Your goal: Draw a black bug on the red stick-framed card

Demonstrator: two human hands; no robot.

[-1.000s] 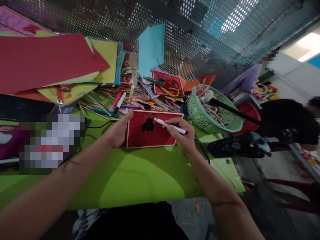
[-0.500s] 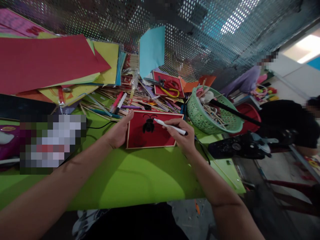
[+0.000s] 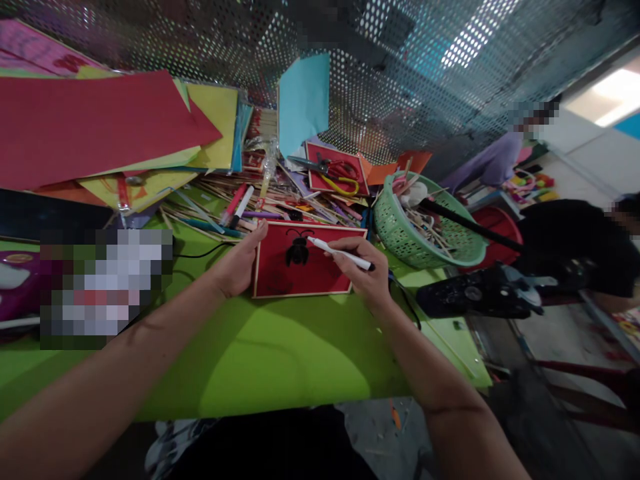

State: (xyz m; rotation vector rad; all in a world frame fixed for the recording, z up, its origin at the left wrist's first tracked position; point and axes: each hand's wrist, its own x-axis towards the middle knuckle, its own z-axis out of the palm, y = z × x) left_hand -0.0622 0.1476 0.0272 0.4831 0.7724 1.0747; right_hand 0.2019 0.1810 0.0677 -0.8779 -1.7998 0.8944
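Note:
A red panel with a pale wooden border (image 3: pixel 320 273) lies in front of me on the green table. On it is a black insect figure (image 3: pixel 297 251) with two curved feelers. My left hand (image 3: pixel 241 263) grips the panel's left edge, thumb at the top corner. Between the fingers of my right hand (image 3: pixel 369 267) is a white marker pen (image 3: pixel 345 253) with a black end. The pen's tip points left, close to the insect's right feeler; whether it touches the panel I cannot tell. The right hand rests over the panel's right side.
Thin sticks (image 3: pixel 210 193) and markers lie behind the panel, with red-handled scissors (image 3: pixel 340 170) on another red panel. A green basket (image 3: pixel 430 227) of scraps stands right, near a black clamp-like device (image 3: pixel 475 293). Coloured paper sheets (image 3: pixel 100 127) pile up left. Two people are at the right.
Hardly anything differs. Both hands, the panel and the marker pen keep their places, and a person in the right background has shifted slightly.

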